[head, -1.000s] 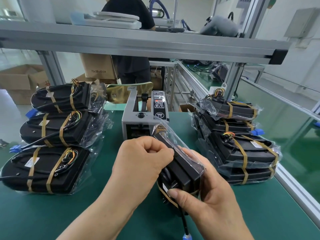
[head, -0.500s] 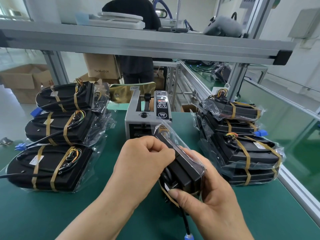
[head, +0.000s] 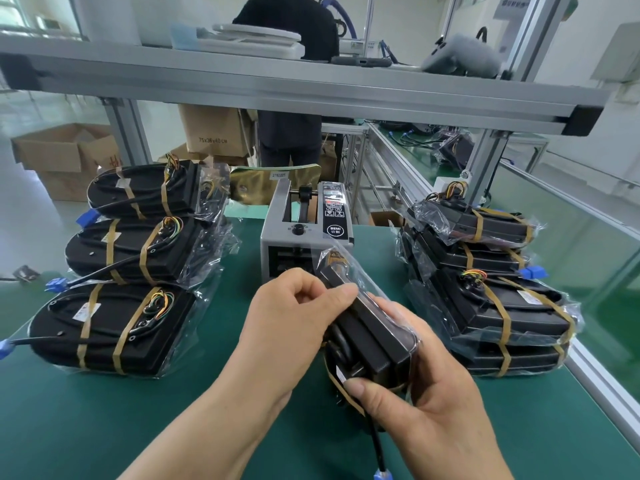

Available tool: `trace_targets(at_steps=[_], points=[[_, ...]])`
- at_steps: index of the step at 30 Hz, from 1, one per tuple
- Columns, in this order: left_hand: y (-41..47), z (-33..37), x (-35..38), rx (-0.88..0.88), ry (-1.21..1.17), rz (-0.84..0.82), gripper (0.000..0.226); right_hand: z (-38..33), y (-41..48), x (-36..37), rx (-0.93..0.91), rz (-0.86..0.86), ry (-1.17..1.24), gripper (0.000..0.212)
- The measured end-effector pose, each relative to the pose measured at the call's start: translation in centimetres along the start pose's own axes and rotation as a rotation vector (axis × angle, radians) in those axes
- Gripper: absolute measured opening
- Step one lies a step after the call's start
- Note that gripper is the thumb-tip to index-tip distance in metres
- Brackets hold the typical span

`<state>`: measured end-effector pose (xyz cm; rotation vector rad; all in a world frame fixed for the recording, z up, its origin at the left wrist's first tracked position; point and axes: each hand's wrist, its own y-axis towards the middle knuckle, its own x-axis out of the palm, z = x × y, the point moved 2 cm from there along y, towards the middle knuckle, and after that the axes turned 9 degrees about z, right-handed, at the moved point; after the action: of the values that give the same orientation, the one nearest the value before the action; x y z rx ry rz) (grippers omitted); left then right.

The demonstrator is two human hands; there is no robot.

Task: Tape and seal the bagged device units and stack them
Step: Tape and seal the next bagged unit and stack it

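Note:
I hold a black bagged device unit (head: 370,341) on its edge above the green table (head: 104,427). My left hand (head: 291,327) grips its upper left side, thumb pressed on the clear bag. My right hand (head: 415,403) cups it from below and right, thumb on a brown tape strip at its near end. Its black cable with a blue plug (head: 381,474) hangs down. Three taped bagged units (head: 114,327) lie in a row on the left. A stack of taped bagged units (head: 491,306) stands on the right.
A grey tape dispenser (head: 304,237) with a brown tape roll stands just behind my hands. An aluminium shelf beam (head: 311,84) crosses overhead. Someone in black stands behind the bench. Cardboard boxes (head: 62,157) sit on the floor at the left. The table's metal edge (head: 606,379) runs along the right.
My left thumb has slid a little along the top of the bag. The unit and my right hand stay where they were; the camera has come slightly closer.

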<state>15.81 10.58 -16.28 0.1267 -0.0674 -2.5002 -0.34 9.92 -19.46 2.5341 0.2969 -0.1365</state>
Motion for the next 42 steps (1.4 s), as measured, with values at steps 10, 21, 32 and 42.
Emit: trace_targets(at_steps=[10, 21, 32, 42], points=[[1.2, 0.4, -0.9, 0.102, 0.132, -0.199, 0.045, 0.3, 0.1, -0.3, 0.037, 0.001, 0.12, 0.073], [4.7, 0.6, -2.5, 0.278, 0.366, -0.087, 0.049, 1.1, 0.4, -1.9, 0.167, -0.03, 0.316, 0.071], [-0.1, -3.4, -1.7, 0.047, -0.031, -0.589, 0.048, 5.1, 0.2, -4.0, 0.358, -0.223, 1.199, 0.075], [-0.7, 0.8, -4.1, 0.322, 0.439, -0.332, 0.059, 2.0, 1.8, -6.3, 0.146, 0.107, 0.453, 0.075]])
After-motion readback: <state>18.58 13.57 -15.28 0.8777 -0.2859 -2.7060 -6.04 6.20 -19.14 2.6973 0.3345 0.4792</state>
